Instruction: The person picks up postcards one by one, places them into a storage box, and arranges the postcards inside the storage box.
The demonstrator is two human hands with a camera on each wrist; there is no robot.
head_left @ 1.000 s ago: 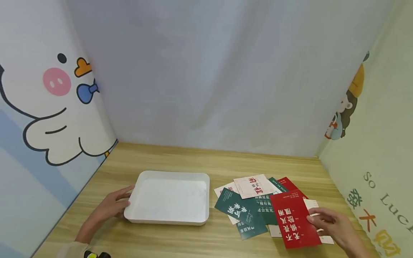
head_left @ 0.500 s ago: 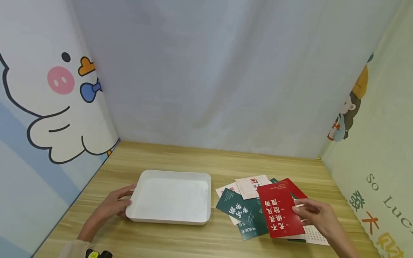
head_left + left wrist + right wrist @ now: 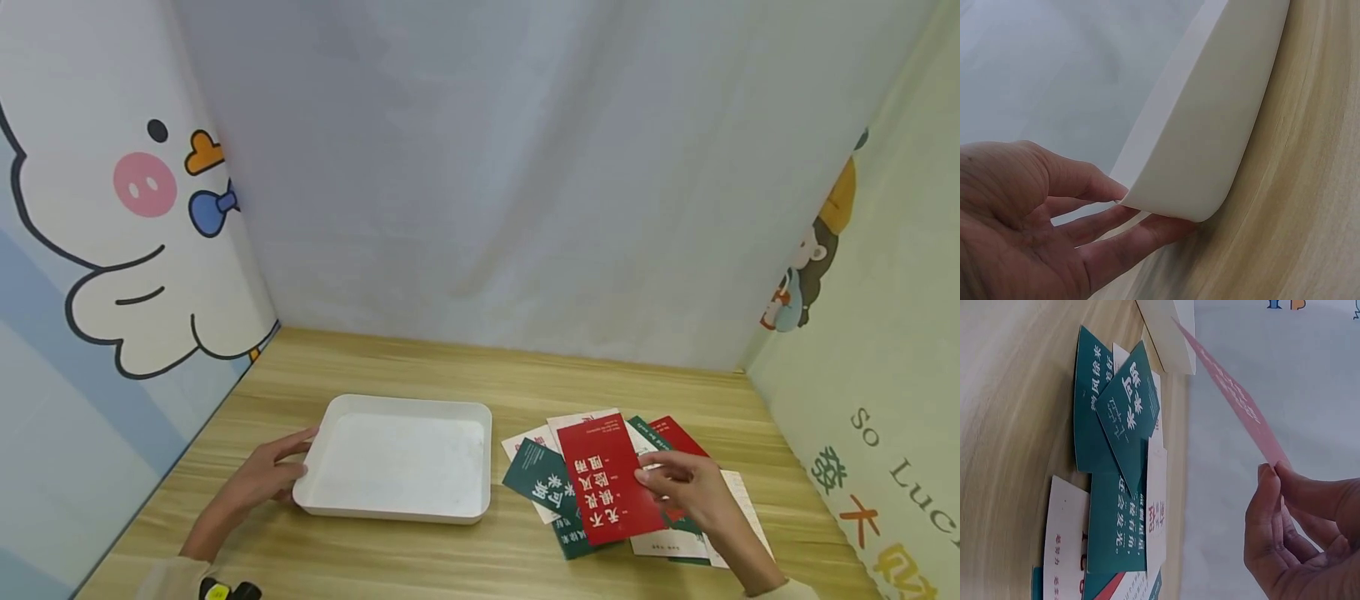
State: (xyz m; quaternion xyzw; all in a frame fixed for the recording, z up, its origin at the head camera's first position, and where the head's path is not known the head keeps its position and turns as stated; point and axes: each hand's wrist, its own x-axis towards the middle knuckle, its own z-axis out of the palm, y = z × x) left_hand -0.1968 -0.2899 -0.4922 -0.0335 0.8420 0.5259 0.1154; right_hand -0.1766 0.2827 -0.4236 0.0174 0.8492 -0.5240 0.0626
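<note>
My right hand (image 3: 693, 496) pinches a red card (image 3: 607, 475) with white characters by its right edge, between thumb and fingertips. In the right wrist view the red card (image 3: 1233, 394) is seen almost edge-on, raised above the other cards. Beneath it is a loose heap of green cards (image 3: 1129, 412), pale cards (image 3: 1157, 506) and red cards (image 3: 678, 437), partly covered by the held one. At the left, my left hand (image 3: 266, 475) holds a shallow white tray (image 3: 483, 467) at its near left side. The left wrist view shows the thumb at the tray rim and fingers against the wall's underside.
Everything lies on a wood-grain table (image 3: 420, 367). A pale curtain (image 3: 480, 192) rises behind it. Printed panels stand on both sides, with a cartoon bird (image 3: 142, 242) at left and lettering (image 3: 862, 517) at right.
My right hand has carried the red card leftward across the heap, uncovering cards at the right. The left hand and the tray stay in place; the head view has shifted slightly.
</note>
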